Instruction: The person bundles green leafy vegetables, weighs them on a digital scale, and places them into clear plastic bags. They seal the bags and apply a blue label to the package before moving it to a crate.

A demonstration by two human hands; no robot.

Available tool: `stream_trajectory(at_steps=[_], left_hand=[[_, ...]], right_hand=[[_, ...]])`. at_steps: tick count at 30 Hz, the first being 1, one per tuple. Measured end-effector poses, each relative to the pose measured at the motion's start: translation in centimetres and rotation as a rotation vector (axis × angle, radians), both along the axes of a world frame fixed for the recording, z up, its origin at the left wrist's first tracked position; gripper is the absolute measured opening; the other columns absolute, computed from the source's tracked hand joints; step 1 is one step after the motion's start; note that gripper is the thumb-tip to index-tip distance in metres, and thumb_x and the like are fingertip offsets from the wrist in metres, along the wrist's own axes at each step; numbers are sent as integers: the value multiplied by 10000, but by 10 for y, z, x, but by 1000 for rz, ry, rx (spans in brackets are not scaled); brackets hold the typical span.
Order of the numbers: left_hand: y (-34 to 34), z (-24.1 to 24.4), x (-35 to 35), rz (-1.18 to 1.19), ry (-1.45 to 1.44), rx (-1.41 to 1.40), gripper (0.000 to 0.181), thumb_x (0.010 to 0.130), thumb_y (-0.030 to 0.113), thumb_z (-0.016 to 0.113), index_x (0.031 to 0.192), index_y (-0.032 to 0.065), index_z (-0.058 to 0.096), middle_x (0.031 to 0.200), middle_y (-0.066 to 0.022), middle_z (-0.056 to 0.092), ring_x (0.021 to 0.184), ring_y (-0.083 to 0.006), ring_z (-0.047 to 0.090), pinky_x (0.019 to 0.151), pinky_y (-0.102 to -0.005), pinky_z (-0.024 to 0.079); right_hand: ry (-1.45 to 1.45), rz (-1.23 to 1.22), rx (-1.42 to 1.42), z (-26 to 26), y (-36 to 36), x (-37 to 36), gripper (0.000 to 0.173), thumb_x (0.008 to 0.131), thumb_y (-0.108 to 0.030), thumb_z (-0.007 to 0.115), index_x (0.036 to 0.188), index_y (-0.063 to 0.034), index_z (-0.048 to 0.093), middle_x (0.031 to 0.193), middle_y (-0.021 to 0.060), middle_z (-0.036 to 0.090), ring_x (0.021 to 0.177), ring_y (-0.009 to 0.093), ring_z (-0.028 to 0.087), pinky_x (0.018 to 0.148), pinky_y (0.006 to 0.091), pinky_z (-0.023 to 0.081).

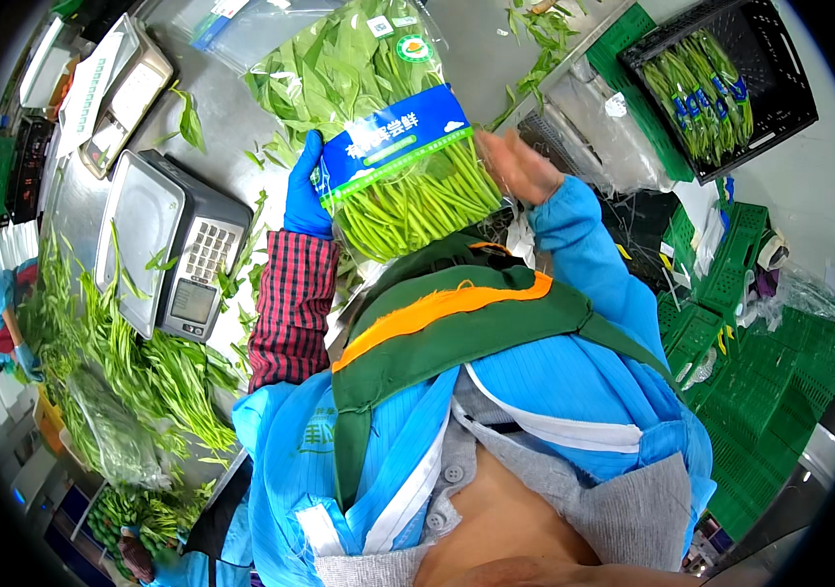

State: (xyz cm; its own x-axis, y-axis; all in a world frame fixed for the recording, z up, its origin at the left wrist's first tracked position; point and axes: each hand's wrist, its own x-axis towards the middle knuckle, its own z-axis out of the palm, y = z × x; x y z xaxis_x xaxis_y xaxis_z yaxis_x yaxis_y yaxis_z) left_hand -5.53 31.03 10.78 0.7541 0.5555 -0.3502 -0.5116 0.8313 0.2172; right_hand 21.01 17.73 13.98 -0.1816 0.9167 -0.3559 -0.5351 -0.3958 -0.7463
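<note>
A clear plastic bag of leafy greens (388, 194) with a blue and green printed band is held up before me. Its leaves point away from me and the cut stems towards me. My left hand (307, 192), in a blue glove, grips the bag's left side with the thumb over the band. Bare and slightly blurred, my right hand (524, 165) is at the bag's right edge, beside the stems; whether its fingers grip the plastic is unclear. Under the bag, the metal table (230, 103) is partly hidden.
Left on the table stand a digital scale (204, 257) and a second scale (127, 95). Loose greens (168, 374) lie below them. At right are a black crate (777, 88) with bundled greens, stacked plastic bags (608, 125) and green crates (769, 418). People work at far left and lower left.
</note>
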Motion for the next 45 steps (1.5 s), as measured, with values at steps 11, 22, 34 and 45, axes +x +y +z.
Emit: stream_trajectory(at_steps=[11, 22, 34, 45], left_hand=[[22, -15, -30, 125, 175, 492, 421, 884, 187, 652, 1201, -63, 533, 1134, -176, 630, 1030, -273, 635, 909, -400, 520], [-119, -113, -44, -32, 773, 713, 385, 980, 260, 499, 1270, 9, 526, 1198, -104, 604, 1039, -190, 588, 879, -319, 482], [-84, 21, -32, 670, 1155, 746, 184, 906, 114, 615, 1009, -17, 692, 945, -96, 690, 928, -165, 628, 871, -306, 472], [71, 133, 151, 447, 731, 1810, 207, 894, 124, 618, 1075, 38, 672, 981, -71, 679, 930, -161, 630, 842, -295, 495]], right_hand=[[-724, -113, 200, -10, 24, -3, 584, 859, -41, 640, 1377, 44, 384, 1356, 151, 490, 1244, 205, 458, 1034, 344, 370], [-669, 55, -369, -80, -14, 25, 495, 950, -387, 531, 1254, 4, 543, 1057, 66, 648, 877, 145, 589, 768, 297, 454], [-1197, -586, 571, 58, -10, -8, 106, 845, -21, 655, 949, -2, 664, 798, 93, 653, 681, 178, 623, 631, 274, 495], [-395, -244, 189, 75, -81, 3, 375, 833, 56, 578, 1162, 32, 400, 882, 151, 649, 815, 187, 638, 730, 300, 525]])
